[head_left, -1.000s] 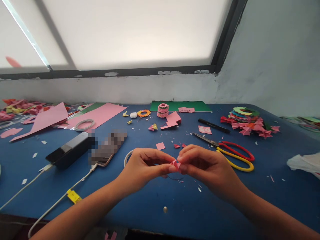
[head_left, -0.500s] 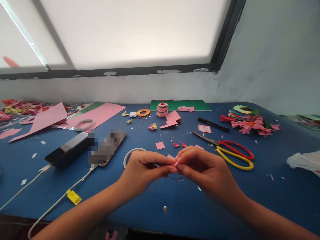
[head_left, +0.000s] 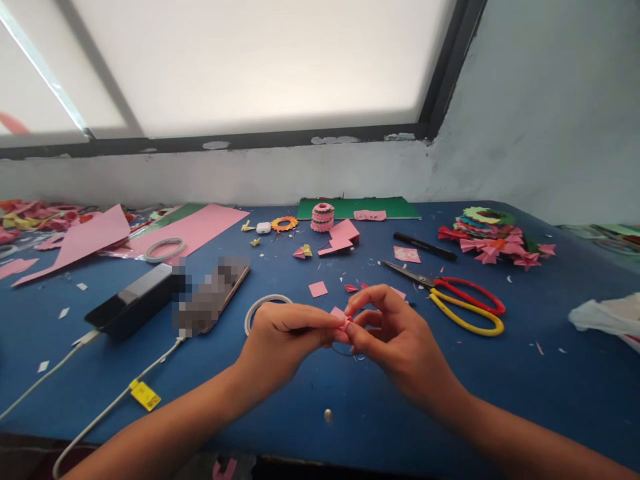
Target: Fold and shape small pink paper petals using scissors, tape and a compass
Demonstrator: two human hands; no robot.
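Pink folded paper piece [head_left: 341, 316] sits just below frame centre, pinched between left hand [head_left: 283, 337] and right hand [head_left: 395, 337], whose fingers have lifted and spread since a second ago, suggesting a fold being reworked; scissors [head_left: 457, 300] lie right.

Scissors [head_left: 450, 300] crowd rt, phone [head_left: 210, 300] left; front clear.

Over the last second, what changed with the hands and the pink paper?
The right hand opened its upper fingers, forefinger lifting off while thumb side stays at the small pink paper piece. The left hand keeps pinching it. Both hands stayed above the blue table; the scissors did not move.
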